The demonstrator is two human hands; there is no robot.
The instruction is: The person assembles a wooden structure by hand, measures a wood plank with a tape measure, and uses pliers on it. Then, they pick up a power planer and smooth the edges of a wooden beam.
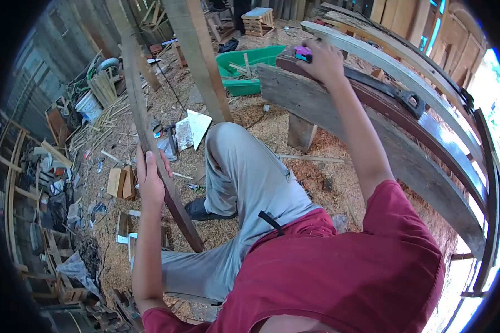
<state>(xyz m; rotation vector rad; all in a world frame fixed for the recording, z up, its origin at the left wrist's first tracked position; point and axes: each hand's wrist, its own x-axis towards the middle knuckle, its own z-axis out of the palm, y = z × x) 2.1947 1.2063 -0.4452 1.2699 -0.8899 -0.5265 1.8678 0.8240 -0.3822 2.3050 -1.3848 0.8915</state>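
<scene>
My left hand (152, 176) is closed round a long narrow wooden bar (144, 130), which leans upright with its lower end between my legs. My right hand (323, 60) reaches out to the far end of a dark reddish-brown board (366, 90). Its fingers are bent over a small purple and black object (303, 53), partly hidden by the hand. A handsaw (411, 102) lies on the same board, its handle toward me.
A green tub (244, 87) holding wood scraps stands beyond the bench planks (339, 119). Wood posts (197, 61) rise ahead of my knee. Shavings cover the floor, with wood blocks (116, 182) at left, a white bucket (89, 106) and a slatted crate (258, 23) farther off.
</scene>
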